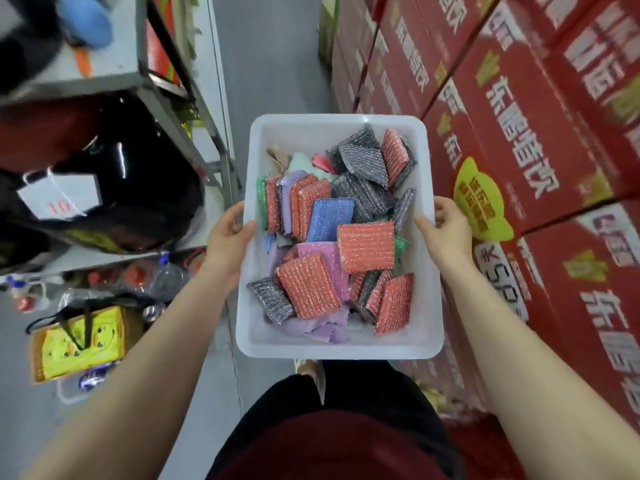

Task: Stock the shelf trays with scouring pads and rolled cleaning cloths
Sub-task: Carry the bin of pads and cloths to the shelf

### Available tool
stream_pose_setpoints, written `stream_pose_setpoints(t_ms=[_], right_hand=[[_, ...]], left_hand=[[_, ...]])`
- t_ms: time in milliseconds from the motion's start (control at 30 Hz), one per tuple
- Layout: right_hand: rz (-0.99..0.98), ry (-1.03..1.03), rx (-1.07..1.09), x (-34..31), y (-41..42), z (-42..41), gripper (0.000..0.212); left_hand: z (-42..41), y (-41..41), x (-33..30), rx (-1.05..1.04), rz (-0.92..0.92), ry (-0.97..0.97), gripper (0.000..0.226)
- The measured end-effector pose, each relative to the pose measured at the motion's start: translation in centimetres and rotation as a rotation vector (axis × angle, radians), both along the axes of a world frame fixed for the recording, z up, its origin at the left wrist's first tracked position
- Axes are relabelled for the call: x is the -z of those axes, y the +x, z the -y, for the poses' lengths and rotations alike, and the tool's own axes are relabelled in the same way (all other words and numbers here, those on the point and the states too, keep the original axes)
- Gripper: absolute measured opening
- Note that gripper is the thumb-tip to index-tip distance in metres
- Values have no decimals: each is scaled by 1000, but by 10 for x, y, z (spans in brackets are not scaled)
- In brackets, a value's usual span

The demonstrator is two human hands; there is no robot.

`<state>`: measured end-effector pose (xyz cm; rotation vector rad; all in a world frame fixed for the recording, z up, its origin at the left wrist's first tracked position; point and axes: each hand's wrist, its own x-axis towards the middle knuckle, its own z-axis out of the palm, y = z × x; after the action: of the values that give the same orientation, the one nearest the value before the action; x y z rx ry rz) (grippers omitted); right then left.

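Note:
I carry a white plastic tray [341, 121] in front of my body, above the aisle floor. My left hand [228, 237] grips its left rim, thumb over the edge. My right hand [446, 233] grips the right rim the same way. Inside lie several glittery scouring pads: orange ones [366, 247], grey ones [363, 157], a blue one [330, 220] and a pink one [323, 258]. Soft cloths in lilac [322, 329], pale green and beige lie crumpled under and behind the pads.
A grey metal shelf unit [166, 98] stands on the left, holding a black glossy bag with a white tag [60, 199]. Bottles and a yellow box [81, 341] sit low on the left. Stacked red cartons [540, 133] wall the right side. Grey floor runs ahead.

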<state>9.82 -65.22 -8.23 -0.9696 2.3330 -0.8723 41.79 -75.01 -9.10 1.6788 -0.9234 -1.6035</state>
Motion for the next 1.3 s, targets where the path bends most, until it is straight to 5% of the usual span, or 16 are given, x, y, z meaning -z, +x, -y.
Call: stream_pose_setpoints(t_ms=[900, 1300], right_hand=[[29, -21, -165, 3, -111, 693, 39], [73, -126, -245, -22, -137, 998, 33]], left_hand=[[606, -99, 6, -221, 50, -40, 49], [879, -130, -24, -305, 121, -221, 44]])
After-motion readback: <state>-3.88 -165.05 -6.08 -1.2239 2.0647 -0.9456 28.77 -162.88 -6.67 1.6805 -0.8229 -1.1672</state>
